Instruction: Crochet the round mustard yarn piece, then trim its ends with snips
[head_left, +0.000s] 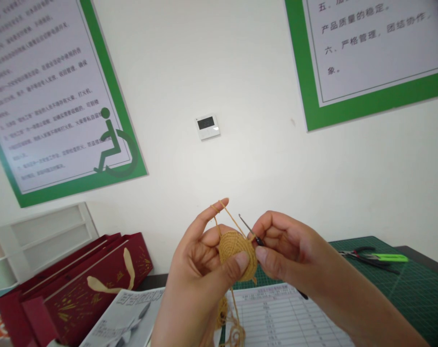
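The round piece is up in the air, over the bench and in front of the wall. It is made of tan yarn, and many rings of stitches are done, packed close together. It looks like a small flat round or a shallow cup; I cannot tell which. The yarn is not cut from it, so I think the work is partway along. How many rings are left, I cannot tell.

The left hand grips the piece, with the thumb pressed on its front. Its pointing finger sticks up, and yarn goes over it and down to the edge of the piece. The right hand pinches the hook right by that edge. The hook's tip points up and bare, and a bit of yarn seems to sit lower down on it.

Another strand hangs down to a yarn heap. Near it lies a sheet with lines, on a green mat. On the mat's far right are pliers and a bright green thing. To the left are red bags and a booklet.
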